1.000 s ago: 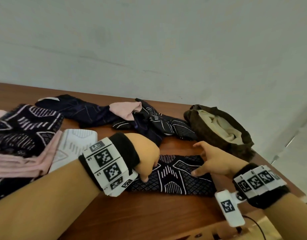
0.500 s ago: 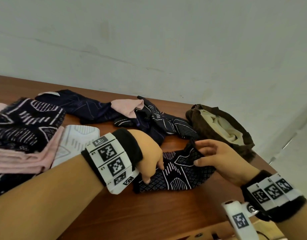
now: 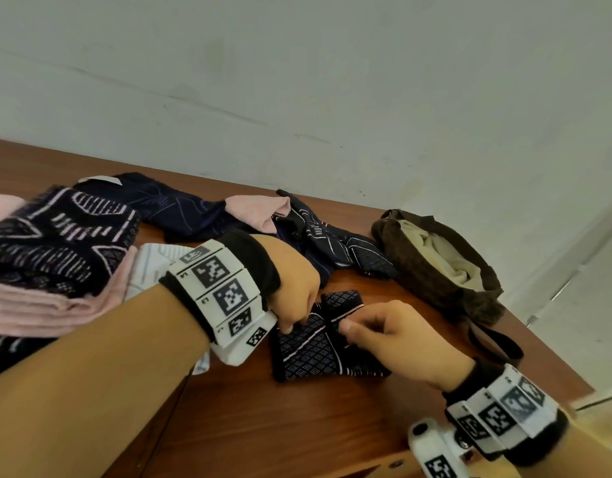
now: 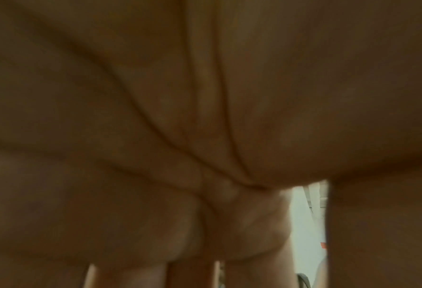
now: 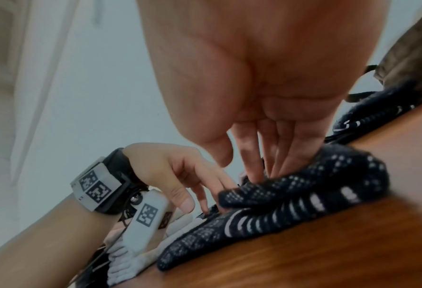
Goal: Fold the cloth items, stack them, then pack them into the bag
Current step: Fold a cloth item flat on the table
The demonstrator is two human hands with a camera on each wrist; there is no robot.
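A dark diamond-patterned cloth [image 3: 308,353] lies on the wooden table [image 3: 297,429], its right end doubled over to the left. My left hand [image 3: 290,326] presses its fingertips on the cloth's left part, thumb free. My right hand [image 3: 349,324] pinches the folded-over end by its pink-edged hem. In the right wrist view the cloth [image 5: 278,210] humps up around the right hand [image 5: 244,171], and the left hand [image 5: 205,202] touches it from the left. The left wrist view shows only a blurred palm. A brown bag [image 3: 484,294] with pale lining stands open at the right.
A stack of folded dark and pink cloths [image 3: 56,263] sits at the left, with a white patterned cloth [image 3: 152,267] beside it. Unfolded dark and pink cloths [image 3: 201,215] lie along the back near the wall. The bag's strap [image 3: 497,343] trails toward the table's right edge.
The right hand lifted the cloth's right end and carried it left over the rest, halving its length. The left hand stayed on the left end.
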